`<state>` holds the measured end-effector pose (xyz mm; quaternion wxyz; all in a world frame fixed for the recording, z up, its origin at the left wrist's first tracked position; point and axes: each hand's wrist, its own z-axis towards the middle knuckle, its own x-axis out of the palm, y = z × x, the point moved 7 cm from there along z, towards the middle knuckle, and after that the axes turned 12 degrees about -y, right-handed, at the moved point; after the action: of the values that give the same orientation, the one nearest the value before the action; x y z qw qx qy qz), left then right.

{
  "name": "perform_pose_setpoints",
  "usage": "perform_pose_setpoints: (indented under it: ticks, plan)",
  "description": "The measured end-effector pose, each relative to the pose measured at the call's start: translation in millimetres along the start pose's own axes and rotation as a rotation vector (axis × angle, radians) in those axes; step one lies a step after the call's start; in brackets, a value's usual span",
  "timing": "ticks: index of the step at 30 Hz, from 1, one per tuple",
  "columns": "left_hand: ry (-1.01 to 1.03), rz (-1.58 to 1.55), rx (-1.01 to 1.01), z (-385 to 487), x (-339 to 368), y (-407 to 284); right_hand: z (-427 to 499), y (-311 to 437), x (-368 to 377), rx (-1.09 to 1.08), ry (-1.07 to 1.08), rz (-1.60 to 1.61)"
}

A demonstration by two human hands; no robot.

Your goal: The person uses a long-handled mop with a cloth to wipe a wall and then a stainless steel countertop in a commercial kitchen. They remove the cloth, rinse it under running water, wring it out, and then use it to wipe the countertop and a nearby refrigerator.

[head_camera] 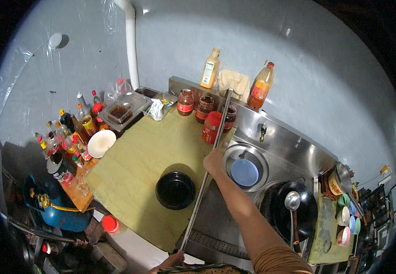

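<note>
A long, thin metal strip or panel edge (198, 205) runs between the yellow-green board (133, 154) and the steel stove top. My right hand (214, 162) is closed on its middle, beside the red-lidded jar (211, 127). My left hand (173, 261), partly cut off by the picture's bottom, grips its near end. Beyond the far end lies a beige cloth (233, 81). On the board sits a black round bowl (175, 190), left of the strip. Right of it, a blue bowl (244, 172) rests in a metal basin (230, 156).
Sauce jars (185, 102) stand at the back. Bottles (80, 126) crowd the left side beside a white bowl (101, 143). At right are a black wok (304, 202) with a ladle (292, 200), and several small bowls (343, 216). A blue gas cylinder (64, 217) stands lower left.
</note>
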<state>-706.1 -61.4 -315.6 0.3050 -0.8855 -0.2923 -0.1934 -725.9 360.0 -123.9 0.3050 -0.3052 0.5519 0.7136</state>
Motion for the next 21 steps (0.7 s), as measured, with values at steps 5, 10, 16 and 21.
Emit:
perform_pose_setpoints:
  ticks: [5, 10, 16, 21]
  plan:
    - [-0.035, 0.095, 0.061, 10.2, -1.1, 2.7, 4.8, -20.4, 16.0, -0.004, -0.048, -0.049]
    - [-0.090, 0.184, 0.164, 11.6, 1.5, 1.5, 10.2, -29.1, 34.0, -0.163, -0.059, 0.048]
    - [-0.120, 0.261, 0.285, 15.1, 5.9, -20.3, 9.8, -6.0, -26.0, -0.348, -0.652, 0.088]
    - [-0.044, 0.505, 0.519, 20.2, 28.2, -66.2, 65.6, 9.3, -64.8, -0.301, -0.447, 0.310]
